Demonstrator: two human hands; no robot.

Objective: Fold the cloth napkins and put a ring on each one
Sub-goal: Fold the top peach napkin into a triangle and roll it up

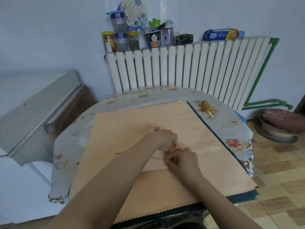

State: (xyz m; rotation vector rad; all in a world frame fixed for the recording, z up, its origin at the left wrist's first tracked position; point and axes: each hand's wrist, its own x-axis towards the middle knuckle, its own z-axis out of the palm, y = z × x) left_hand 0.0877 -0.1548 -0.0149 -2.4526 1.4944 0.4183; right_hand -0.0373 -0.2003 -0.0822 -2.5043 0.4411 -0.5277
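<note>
Hands meet at the middle of the surface, both curled on a small folded peach napkin (155, 163). Left hand (165, 139) has its fingers bent under, knuckles up, pressing and pinching the napkin's far end. Right hand (183, 160), touching the left, pinches the same napkin's folded edge between thumb and bent fingers. The piece they work is narrow and layered, with visible creases running toward the surface's left edge, and it lies on top of a large flat peach napkin (132, 123) spread over most of the surface. A dark green napkin (214, 134) lies under the peach sheet, its zigzag border showing along the right and near edges. Gold rings (208, 109), bunched in a row, rest on the floral tablecloth (234, 129) near the far right edge, well apart from both hands.
</note>
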